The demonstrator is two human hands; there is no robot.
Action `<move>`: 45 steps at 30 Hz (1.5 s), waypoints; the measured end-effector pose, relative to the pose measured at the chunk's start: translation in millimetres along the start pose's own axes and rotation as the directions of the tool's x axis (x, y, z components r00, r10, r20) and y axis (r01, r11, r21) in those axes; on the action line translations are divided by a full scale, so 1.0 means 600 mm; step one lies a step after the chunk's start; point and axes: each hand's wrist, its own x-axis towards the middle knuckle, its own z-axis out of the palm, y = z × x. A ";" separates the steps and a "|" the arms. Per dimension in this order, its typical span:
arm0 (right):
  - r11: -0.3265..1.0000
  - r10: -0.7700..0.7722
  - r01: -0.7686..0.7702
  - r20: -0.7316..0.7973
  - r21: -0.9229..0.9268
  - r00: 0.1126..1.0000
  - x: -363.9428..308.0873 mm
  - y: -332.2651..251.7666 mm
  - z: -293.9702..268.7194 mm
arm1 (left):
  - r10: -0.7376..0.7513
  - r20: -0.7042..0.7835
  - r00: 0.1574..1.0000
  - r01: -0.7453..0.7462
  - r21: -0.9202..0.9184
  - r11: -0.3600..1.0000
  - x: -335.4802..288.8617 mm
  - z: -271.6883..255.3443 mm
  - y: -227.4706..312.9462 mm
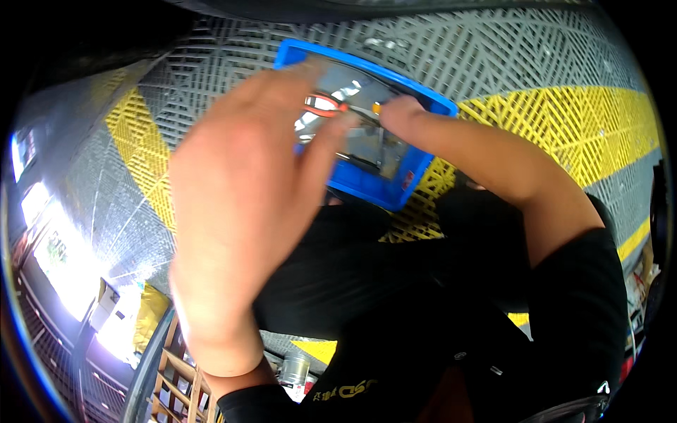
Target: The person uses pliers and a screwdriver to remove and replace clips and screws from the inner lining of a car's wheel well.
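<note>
My left hand is large and blurred, raised close in front of the blue bin and covering its left side. Its thumb stands apart from the fingers, whose tips are smeared; I see nothing held in it. Between thumb and fingers, farther off, a pair of pliers with red-orange handles shows over the bin. Over the bin's right part, my right hand is closed, its fingers mostly turned away. A small yellow-orange piece shows at its fingertips; what it belongs to is unclear. Dark thin rods or tools lie in the bin beneath.
The bin stands on grey floor grating with yellow bands. My black-clad legs are at its near side. At lower left are a wooden rack, a metal can and a yellow bag.
</note>
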 end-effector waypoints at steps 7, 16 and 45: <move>0.965 -0.261 0.251 0.234 0.072 0.936 0.001 -0.003 -0.102 | 0.009 -0.132 0.991 -0.011 -0.015 1.000 -0.003 -0.035 0.008; -0.037 0.311 0.903 -0.854 0.429 0.418 -0.169 -0.179 -0.495 | -0.347 -0.844 0.409 -0.151 -0.438 0.886 0.002 -0.082 -0.058; -0.314 0.582 0.945 -0.769 0.087 0.264 -0.146 -0.238 -0.580 | -0.052 -0.892 0.448 0.337 0.115 0.934 0.071 -0.031 -0.162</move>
